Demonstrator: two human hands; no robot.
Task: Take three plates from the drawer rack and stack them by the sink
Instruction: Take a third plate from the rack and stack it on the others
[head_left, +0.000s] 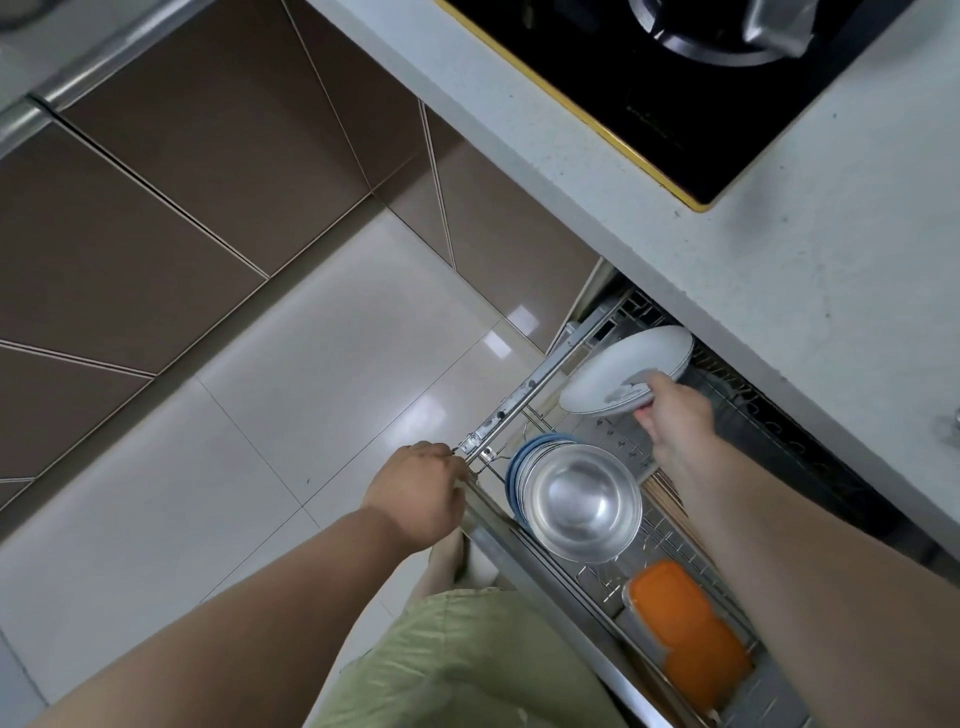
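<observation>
The drawer rack (524, 392) is pulled out from under the counter. My right hand (675, 415) grips a white plate (618, 371) by its near rim, tilted above the back of the rack. A second white plate edge shows just behind it. My left hand (415, 493) holds the front corner of the drawer, fingers curled over its edge. A steel bowl (584, 501) leans against several blue-rimmed dishes (524, 462) in the rack's front part.
An orange-lidded container (685, 634) lies in the rack near me. The speckled countertop (753, 249) overhangs the drawer, with a black gas hob (675, 78) on it. Glossy floor tiles (311, 389) and brown cabinet fronts (156, 208) lie to the left.
</observation>
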